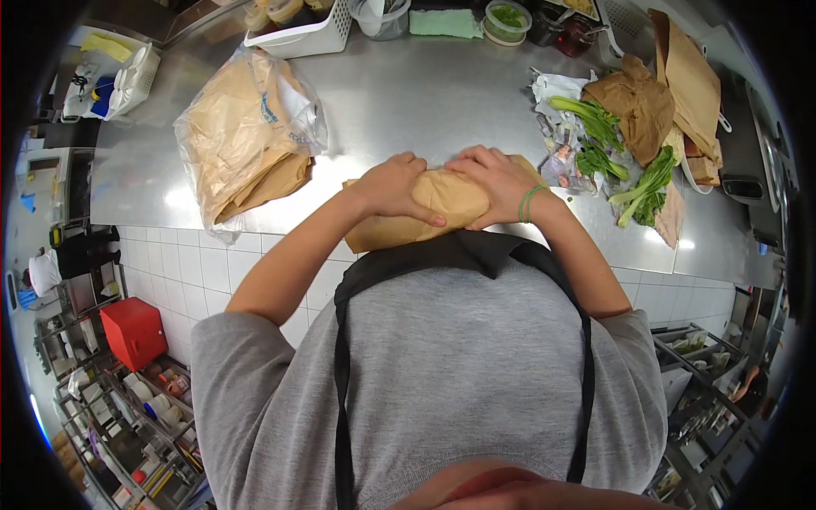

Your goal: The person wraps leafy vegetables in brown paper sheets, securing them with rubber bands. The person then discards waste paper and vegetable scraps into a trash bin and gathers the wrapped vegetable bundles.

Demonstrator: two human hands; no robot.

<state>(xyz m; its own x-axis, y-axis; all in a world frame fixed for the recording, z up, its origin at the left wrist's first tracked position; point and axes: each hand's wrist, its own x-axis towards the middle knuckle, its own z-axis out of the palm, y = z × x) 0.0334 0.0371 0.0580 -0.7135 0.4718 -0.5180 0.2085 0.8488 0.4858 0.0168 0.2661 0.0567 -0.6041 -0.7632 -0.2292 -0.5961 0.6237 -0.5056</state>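
Observation:
A bundle of brown paper [456, 194] lies at the front edge of the steel counter, close against the black apron. My left hand [393, 189] is closed around its left part, thumb pressed along the near side. From the other side my right hand [503, 184], with green bands at the wrist, grips the bundle, its fingers over the far edge. The paper bulges between the two hands; whatever is inside is hidden. To the left of my hands sits a clear plastic bag [246, 127] with folded brown paper in it.
Leafy greens [650, 183] and crumpled brown paper [631, 102] are heaped at the right. A white basket [310, 41] of bottles, a green cloth [445, 24] and a tub of chopped greens [507, 19] line the back. A person [64, 263] stands far left.

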